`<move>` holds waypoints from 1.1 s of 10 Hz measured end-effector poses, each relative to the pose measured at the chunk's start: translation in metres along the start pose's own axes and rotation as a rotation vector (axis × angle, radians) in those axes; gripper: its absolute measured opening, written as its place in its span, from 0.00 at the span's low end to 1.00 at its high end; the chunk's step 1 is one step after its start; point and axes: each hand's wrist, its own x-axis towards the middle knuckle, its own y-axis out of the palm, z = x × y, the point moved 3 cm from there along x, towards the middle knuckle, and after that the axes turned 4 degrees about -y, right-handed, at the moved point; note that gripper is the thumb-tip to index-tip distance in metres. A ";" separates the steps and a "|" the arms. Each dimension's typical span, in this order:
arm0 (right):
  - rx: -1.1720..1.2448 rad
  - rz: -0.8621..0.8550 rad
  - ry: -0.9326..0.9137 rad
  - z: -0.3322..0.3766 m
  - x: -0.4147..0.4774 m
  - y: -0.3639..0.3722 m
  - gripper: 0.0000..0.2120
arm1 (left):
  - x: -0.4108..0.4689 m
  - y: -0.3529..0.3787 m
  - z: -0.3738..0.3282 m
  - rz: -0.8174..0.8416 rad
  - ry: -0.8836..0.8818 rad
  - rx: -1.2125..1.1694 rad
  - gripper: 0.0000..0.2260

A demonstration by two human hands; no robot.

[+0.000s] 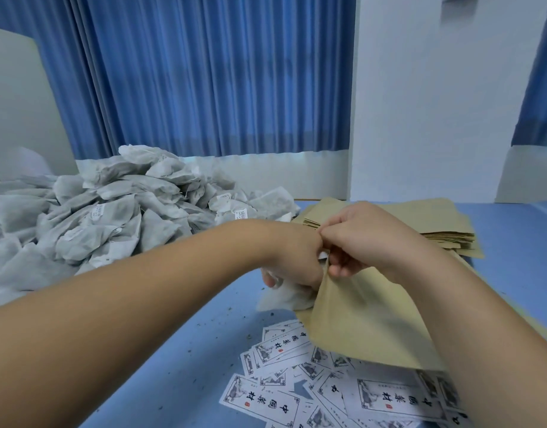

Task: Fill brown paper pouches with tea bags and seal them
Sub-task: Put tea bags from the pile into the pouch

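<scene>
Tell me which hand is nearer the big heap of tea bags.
Left. The left hand, gripping a tea bag, sits to the right of the heap; the right hand, pinching the pouch, lies farther right, beyond it.

- One view only: head-worn wide-angle cam, looking forward and down across the tabletop [189, 350].
- Close range: both forearms enter from the bottom corners of the frame. Left hand [292, 261] and right hand [358, 239] meet just right of frame centre.
- Upper half of frame takes in the blue curtain [204, 72] and white wall [420, 88] beyond the far tabletop edge.
- Wide lens: curtain folds lean near the left edge.
</scene>
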 end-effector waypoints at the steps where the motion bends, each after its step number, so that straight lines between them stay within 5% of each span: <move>1: -0.181 -0.131 -0.116 0.011 -0.004 -0.007 0.12 | -0.007 -0.004 0.000 -0.165 0.124 -0.228 0.10; 3: -0.477 -0.145 -0.230 0.034 -0.028 -0.001 0.10 | -0.028 0.016 0.003 -0.331 0.284 -0.235 0.06; 6: -0.746 -0.196 -0.434 0.067 -0.043 0.015 0.12 | -0.027 0.031 0.007 -0.541 0.228 0.002 0.04; 8: -0.718 -0.175 -0.504 0.054 0.010 0.010 0.13 | 0.003 0.003 0.017 -0.516 0.096 -0.093 0.12; 9: -0.641 -0.094 -0.463 0.037 0.028 0.006 0.14 | 0.030 0.005 0.014 -0.435 0.035 0.215 0.14; 10: -0.450 -0.022 -0.420 0.025 0.038 0.004 0.17 | 0.058 0.013 0.011 -0.307 0.002 0.524 0.04; 11: -0.359 0.000 -0.426 0.020 0.047 0.000 0.17 | 0.078 0.012 0.012 -0.222 -0.063 0.613 0.13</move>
